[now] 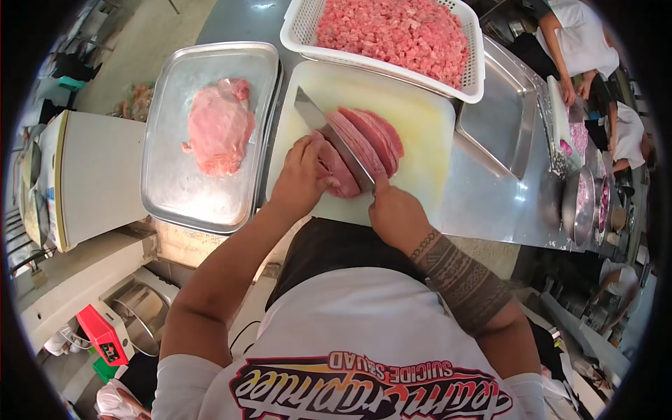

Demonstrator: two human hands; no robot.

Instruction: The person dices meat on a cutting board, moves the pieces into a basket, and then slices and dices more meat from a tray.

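On the white cutting board [427, 140] lies a piece of raw meat [337, 173], its right part cut into several slices [371, 136] that lean together. My left hand [302, 175] presses on the uncut end, fingers curled over it. In my right hand [397, 213] is the handle of a kitchen knife [348, 155]. Its long blade runs diagonally between the uncut piece and the slices, with the tip past the meat's far side. How deep the edge sits in the meat is hidden.
A metal tray [164, 140] at left bears a large raw meat slab [219, 127]. Behind the board stands a white plastic basket [381, 59] of diced meat. An empty-looking metal tray [504, 133] lies at right. Farther right, other people [581, 35] work beside bowls [579, 203].
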